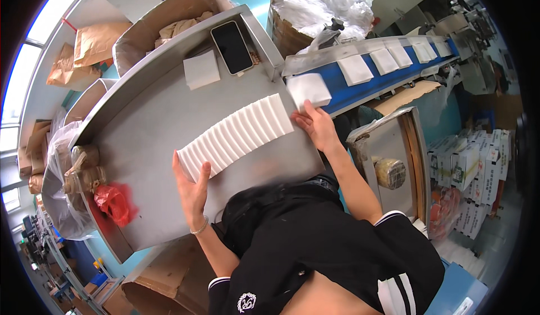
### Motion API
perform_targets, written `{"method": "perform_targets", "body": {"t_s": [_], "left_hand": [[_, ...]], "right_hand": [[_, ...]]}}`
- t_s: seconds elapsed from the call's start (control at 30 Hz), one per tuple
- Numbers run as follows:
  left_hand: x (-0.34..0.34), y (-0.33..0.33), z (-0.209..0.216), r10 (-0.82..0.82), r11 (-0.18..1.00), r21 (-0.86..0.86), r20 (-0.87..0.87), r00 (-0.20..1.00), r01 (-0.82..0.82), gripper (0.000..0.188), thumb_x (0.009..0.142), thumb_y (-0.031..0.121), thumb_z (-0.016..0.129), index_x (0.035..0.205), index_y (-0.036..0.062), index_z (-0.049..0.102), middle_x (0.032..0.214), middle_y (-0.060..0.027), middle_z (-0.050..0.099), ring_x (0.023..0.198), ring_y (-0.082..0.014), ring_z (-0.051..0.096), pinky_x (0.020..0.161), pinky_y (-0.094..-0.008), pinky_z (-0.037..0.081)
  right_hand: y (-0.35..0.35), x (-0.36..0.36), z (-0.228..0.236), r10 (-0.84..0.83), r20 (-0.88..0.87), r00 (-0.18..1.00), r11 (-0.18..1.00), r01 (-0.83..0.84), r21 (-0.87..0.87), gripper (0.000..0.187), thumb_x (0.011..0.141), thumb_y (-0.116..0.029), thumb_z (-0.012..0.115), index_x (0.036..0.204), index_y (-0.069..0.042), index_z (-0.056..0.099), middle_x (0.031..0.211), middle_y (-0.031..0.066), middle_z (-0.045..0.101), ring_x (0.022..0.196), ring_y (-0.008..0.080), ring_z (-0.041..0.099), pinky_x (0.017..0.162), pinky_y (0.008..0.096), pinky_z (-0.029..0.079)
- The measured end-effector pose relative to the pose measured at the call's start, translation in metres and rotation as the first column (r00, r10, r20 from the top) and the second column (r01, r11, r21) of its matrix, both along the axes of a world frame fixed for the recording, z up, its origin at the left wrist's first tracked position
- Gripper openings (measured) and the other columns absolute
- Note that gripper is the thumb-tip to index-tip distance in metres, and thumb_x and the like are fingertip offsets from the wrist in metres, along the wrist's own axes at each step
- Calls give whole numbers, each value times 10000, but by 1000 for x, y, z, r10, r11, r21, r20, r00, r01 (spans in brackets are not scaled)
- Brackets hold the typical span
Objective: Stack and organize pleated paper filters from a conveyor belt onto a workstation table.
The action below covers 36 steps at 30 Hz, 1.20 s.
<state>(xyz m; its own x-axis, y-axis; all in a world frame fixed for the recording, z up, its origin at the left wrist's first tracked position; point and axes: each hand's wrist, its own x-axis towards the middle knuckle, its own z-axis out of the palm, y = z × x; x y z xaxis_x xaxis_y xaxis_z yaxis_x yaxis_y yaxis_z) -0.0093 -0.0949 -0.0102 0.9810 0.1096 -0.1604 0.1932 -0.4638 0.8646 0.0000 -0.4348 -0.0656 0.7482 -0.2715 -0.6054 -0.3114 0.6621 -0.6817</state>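
Note:
A long, slightly curved row of white square pads (236,135), like folded paper napkins, lies overlapping on the grey metal table (140,123). At its near left end my left hand (192,188) clasps the last pads, thumb on one side and fingers on the other. Past the row's right end, my right hand (318,124) pinches the near edge of another white square pad (309,90). That pad is where the table meets the blue conveyor belt (332,92). Several similar pads (355,70) lie spaced out along the belt.
A phone (232,47) and a white square sheet (201,70) rest at the table's far edge. Red plastic (115,202) and wrapped bundles (84,171) are at the left. Beyond stand a lined carton (169,19) and a container of clear plastic (320,5). Right of me is a tray (394,168).

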Motion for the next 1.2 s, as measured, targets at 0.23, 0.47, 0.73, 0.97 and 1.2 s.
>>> {"method": "perform_targets", "body": {"t_s": [0.23,0.47,0.73,0.97,1.2], "left_hand": [[3,-14,1,-8,989,-150,-21,1000,5,877,877,364,728,1496,2,224,1415,-203,413,1296,-286,419,1071,-384,354],[4,-11,-1,-5,1000,0,59,998,5,879,872,378,731,1494,10,232,1373,-196,458,1259,-284,457,1048,-385,382],[3,-5,-6,27,1000,-16,38,999,-26,863,876,385,727,1481,-9,254,1386,-195,444,1268,-289,445,1056,-386,371],[3,-9,5,-16,1000,13,5,1000,16,853,893,380,712,1479,-29,247,1388,-203,434,1274,-266,440,1067,-359,356],[2,-20,11,-16,1000,-11,-2,1000,16,857,883,388,723,1466,-43,267,1377,-199,445,1257,-263,458,1056,-361,370]], "right_hand": [[39,5,16,488,21,872,667,-358,-654,529,961,-493,564,1192,-18,597,1002,26,630,851,77,553,709,227,451],[43,1,37,509,-119,852,621,-459,-635,564,960,-458,578,1239,31,552,1142,107,642,1011,173,590,884,290,462],[26,-13,5,430,-81,899,902,-431,2,416,943,-289,615,1235,3,565,1090,80,645,935,176,620,789,317,505],[8,-5,-7,-28,38,999,993,23,114,390,956,-283,624,1197,18,565,1139,101,629,991,200,631,825,324,516],[49,10,24,497,-23,867,734,-434,-523,519,956,-403,600,1278,1,548,1150,104,637,1029,166,604,891,299,460]]}}
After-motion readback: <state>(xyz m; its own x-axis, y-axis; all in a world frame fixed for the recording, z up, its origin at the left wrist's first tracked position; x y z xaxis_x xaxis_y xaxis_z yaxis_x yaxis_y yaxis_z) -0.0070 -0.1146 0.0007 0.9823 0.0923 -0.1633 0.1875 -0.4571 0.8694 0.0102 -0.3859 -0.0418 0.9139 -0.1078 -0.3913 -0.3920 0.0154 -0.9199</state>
